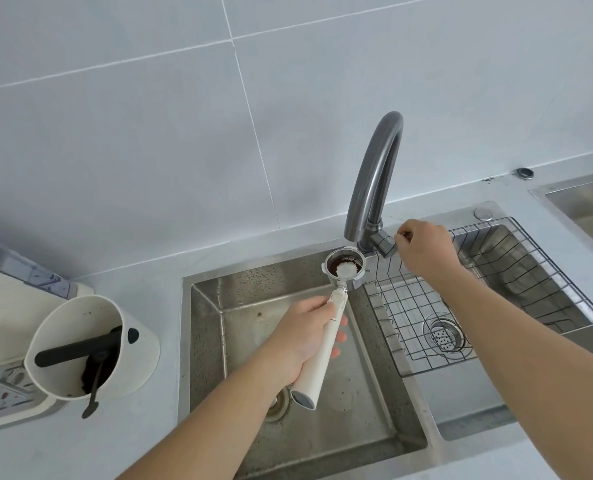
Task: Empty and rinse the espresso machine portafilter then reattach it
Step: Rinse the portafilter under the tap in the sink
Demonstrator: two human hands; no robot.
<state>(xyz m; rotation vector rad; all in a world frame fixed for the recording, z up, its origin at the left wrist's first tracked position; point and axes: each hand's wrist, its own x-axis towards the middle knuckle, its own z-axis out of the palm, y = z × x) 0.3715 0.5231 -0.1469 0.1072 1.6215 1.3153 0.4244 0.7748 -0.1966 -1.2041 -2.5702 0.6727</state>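
While I look down over a stainless steel sink, my left hand has its fingers clamped round the long white handle of the portafilter. Its round metal basket sits over the sink's back edge, right below the spout of the curved dark grey tap, with brown coffee residue and a pale wet patch inside. My right hand rests at the tap's lever, fingers curled together on it. A wire dish rack fills the sink's right part. On the pale grey surface to the left stands a white knock box with a black bar and dark grounds inside.
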